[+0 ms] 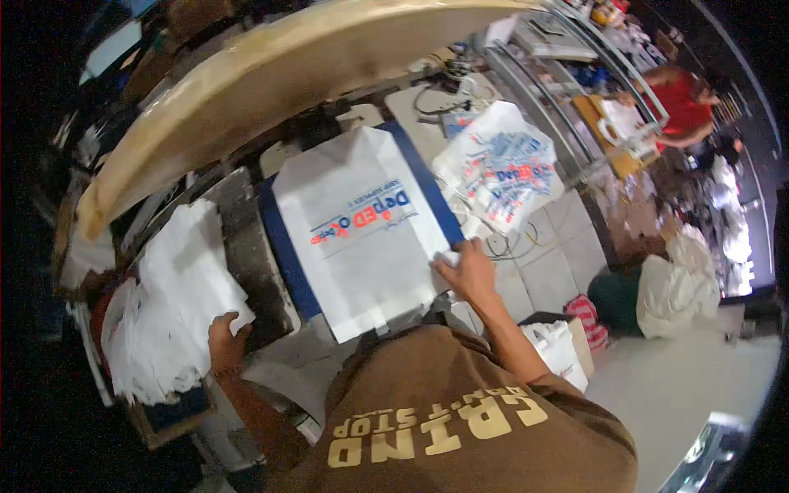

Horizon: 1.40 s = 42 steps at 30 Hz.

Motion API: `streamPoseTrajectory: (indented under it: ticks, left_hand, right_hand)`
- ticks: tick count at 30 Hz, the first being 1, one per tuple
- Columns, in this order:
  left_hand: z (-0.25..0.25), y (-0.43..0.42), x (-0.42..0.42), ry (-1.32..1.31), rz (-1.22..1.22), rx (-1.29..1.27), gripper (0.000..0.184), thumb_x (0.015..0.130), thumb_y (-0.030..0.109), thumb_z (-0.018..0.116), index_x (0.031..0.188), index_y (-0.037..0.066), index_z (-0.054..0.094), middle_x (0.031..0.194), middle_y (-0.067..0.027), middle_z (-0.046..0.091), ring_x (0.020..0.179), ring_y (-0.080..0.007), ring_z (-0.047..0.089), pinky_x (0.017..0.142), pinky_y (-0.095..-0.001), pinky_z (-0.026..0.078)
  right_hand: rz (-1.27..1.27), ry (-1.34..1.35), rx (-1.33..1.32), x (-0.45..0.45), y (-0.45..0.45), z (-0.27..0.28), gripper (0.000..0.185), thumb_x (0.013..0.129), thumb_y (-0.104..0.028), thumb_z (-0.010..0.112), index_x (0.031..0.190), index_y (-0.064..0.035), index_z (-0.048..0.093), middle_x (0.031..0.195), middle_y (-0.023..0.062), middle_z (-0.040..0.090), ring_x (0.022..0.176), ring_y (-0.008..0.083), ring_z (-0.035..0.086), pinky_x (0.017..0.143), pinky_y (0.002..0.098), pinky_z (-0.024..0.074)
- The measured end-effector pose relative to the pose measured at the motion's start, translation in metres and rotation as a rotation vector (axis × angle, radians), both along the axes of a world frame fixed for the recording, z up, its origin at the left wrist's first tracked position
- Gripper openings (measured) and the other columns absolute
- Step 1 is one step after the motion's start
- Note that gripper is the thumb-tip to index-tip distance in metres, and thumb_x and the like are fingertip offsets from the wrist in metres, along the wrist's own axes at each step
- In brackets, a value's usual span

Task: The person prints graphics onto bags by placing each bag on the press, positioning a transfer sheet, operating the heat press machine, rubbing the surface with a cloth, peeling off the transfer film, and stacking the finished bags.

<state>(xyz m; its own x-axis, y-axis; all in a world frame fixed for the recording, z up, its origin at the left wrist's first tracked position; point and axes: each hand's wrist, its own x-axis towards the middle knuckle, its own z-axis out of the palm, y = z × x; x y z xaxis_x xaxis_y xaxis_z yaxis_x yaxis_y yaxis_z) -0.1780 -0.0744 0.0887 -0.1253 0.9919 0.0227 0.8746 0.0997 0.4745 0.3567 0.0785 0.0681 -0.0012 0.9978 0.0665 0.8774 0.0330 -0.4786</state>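
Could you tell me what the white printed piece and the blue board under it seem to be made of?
White printed piece: perhaps matte non-woven fabric, though paper or plastic is possible; it looks thin, with soft creases.
Blue board: perhaps painted wood or plastic, dull and smooth; its edges look straight and stiff.

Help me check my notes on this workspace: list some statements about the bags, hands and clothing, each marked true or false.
1. A white DepED bag lies on the blue board. True.
2. The right hand is at the stack on the left. False: it is at the DepED bag's edge.
3. The left hand is by the stack of white bags. True.
4. The person at upper right wears green. False: the top is red.
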Motion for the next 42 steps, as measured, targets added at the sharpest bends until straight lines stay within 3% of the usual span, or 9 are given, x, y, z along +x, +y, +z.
streamPoseTrajectory:
  ticks: [2, 4, 9, 14, 22, 30, 34, 35, 42]
  left_hand:
    - [0.004, 0.02, 0.059, 0.237, -0.11, 0.351, 0.03, 0.094, 0.025, 0.069, 0.108, -0.001, 0.066, 0.08, -0.0105, 0.066, 0.07, -0.0237, 0.062, 0.065, -0.0359, 0.05]
    - [-0.005, 0.037, 0.107, -0.398, -0.046, -0.241, 0.034, 0.094, 0.028, 0.072, 0.107, -0.002, 0.063, 0.078, -0.0112, 0.062, 0.07, -0.0234, 0.06, 0.066, -0.0346, 0.049]
    - [-0.002, 0.063, 0.19, -0.033, -0.216, -0.127, 0.035, 0.095, 0.028, 0.072, 0.111, -0.001, 0.06, 0.08, -0.0093, 0.063, 0.072, -0.0184, 0.058, 0.068, -0.0313, 0.048]
    - [0.003, 0.087, 0.237, -0.76, -0.273, -0.198, 0.044, 0.093, 0.016, 0.073, 0.132, -0.001, 0.058, 0.1, -0.0077, 0.069, 0.08, -0.0101, 0.058, 0.074, -0.0277, 0.049]
    - [0.043, 0.121, 0.322, -0.257, -0.877, -0.317, 0.034, 0.092, 0.015, 0.073, 0.12, -0.003, 0.067, 0.105, -0.0128, 0.072, 0.088, -0.0186, 0.068, 0.079, -0.0332, 0.055]
    - [0.023, 0.103, 0.353, -0.16, -0.746, -0.477, 0.031, 0.091, 0.015, 0.073, 0.115, -0.004, 0.069, 0.097, -0.0135, 0.073, 0.087, -0.0206, 0.069, 0.079, -0.0332, 0.054]
    - [0.041, 0.09, 0.4, -0.004, -0.722, -0.53, 0.029, 0.091, 0.015, 0.073, 0.114, -0.003, 0.069, 0.096, -0.0119, 0.073, 0.087, -0.0199, 0.069, 0.079, -0.0333, 0.054]
    - [0.034, 0.09, 0.404, -0.023, -0.688, -0.565, 0.029, 0.091, 0.015, 0.073, 0.113, -0.003, 0.069, 0.097, -0.0122, 0.073, 0.088, -0.0201, 0.069, 0.079, -0.0332, 0.054]
    - [0.021, 0.094, 0.446, -0.024, -0.664, -0.612, 0.026, 0.092, 0.014, 0.071, 0.112, -0.004, 0.069, 0.098, -0.0151, 0.074, 0.088, -0.0224, 0.07, 0.082, -0.0333, 0.054]
  right_hand:
    - [-0.019, -0.036, -0.07, -0.007, 0.01, 0.009, 0.055, 0.075, -0.046, 0.082, 0.1, 0.0018, 0.069, 0.098, 0.0204, 0.062, 0.083, 0.0388, 0.066, 0.077, 0.0477, 0.0541]
    - [0.024, -0.034, -0.221, -0.005, 0.014, 0.007, 0.051, 0.076, -0.038, 0.083, 0.104, 0.0012, 0.066, 0.107, 0.0252, 0.065, 0.093, 0.0401, 0.068, 0.074, 0.0463, 0.0561]
    - [-0.094, 0.472, -0.423, 0.018, -0.043, 0.034, 0.048, 0.078, -0.027, 0.078, 0.119, -0.0045, 0.066, 0.105, 0.0224, 0.069, 0.099, 0.0335, 0.068, 0.084, 0.0433, 0.0543]
    - [-0.509, 1.075, -0.028, 0.098, -0.148, 0.009, 0.034, 0.086, -0.009, 0.076, 0.113, -0.0105, 0.056, 0.096, 0.0041, 0.063, 0.091, 0.0153, 0.063, 0.079, 0.0305, 0.0514]
    - [-1.366, 1.213, 0.816, 0.237, -0.328, -0.129, 0.031, 0.082, 0.002, 0.072, 0.108, -0.0105, 0.061, 0.103, 0.0065, 0.065, 0.083, 0.0135, 0.061, 0.066, 0.0268, 0.0511]
    - [-1.787, 1.65, 1.174, 0.349, -0.389, -0.276, 0.053, 0.087, 0.007, 0.06, 0.136, -0.0136, 0.059, 0.127, 0.0155, 0.061, 0.109, 0.0305, 0.064, 0.088, 0.0467, 0.0559]
    - [-1.795, 2.085, 1.028, 0.371, -0.425, -0.4, 0.048, 0.1, -0.007, 0.048, 0.145, -0.0206, 0.049, 0.129, 0.0142, 0.062, 0.111, 0.035, 0.065, 0.089, 0.0507, 0.0564]
    - [-1.934, 1.879, 0.923, 0.366, -0.423, -0.43, 0.057, 0.1, -0.053, 0.043, 0.14, -0.0141, 0.056, 0.138, 0.0095, 0.06, 0.118, 0.033, 0.062, 0.098, 0.0544, 0.0512]
    - [-1.847, 2.349, 0.951, 0.33, -0.397, -0.44, 0.069, 0.102, -0.057, 0.028, 0.149, -0.0102, 0.048, 0.153, 0.0097, 0.05, 0.141, 0.0357, 0.046, 0.12, 0.0531, 0.031]
